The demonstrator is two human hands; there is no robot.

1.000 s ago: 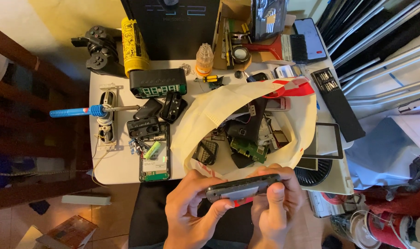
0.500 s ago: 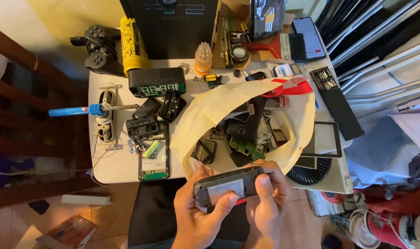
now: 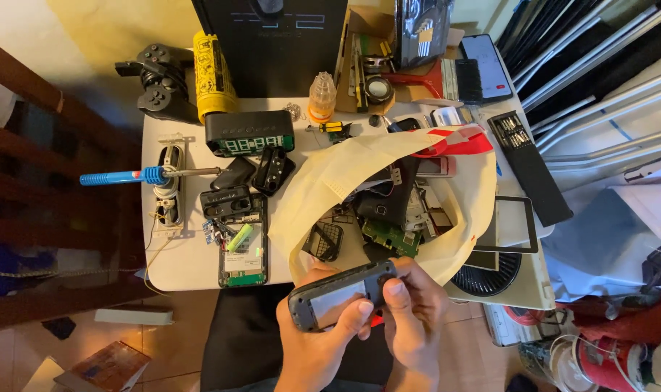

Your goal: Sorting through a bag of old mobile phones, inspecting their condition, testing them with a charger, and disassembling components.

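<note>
Both hands hold a small dark grey handheld device point(image 3: 338, 292) with a pale screen, just below the table's near edge. My left hand point(image 3: 317, 341) grips its left end, thumb over the screen's lower edge. My right hand point(image 3: 412, 312) wraps the right end, thumb pressing near the top face. Right above the hands lies an open cream cloth bag point(image 3: 323, 196) with red handles, holding a green circuit board point(image 3: 391, 237), black casings and other electronic parts.
The white table point(image 3: 182, 261) carries an opened phone point(image 3: 243, 243), a blue soldering iron point(image 3: 138, 176), a digital clock point(image 3: 248, 133), a yellow can point(image 3: 213, 72), a black gamepad point(image 3: 156, 80), a black console and a bit case point(image 3: 530, 167). Wooden railing stands left.
The device has been turned in my hands so its screen side faces up, and it has shifted slightly left and lower. The bag and table items have not moved.
</note>
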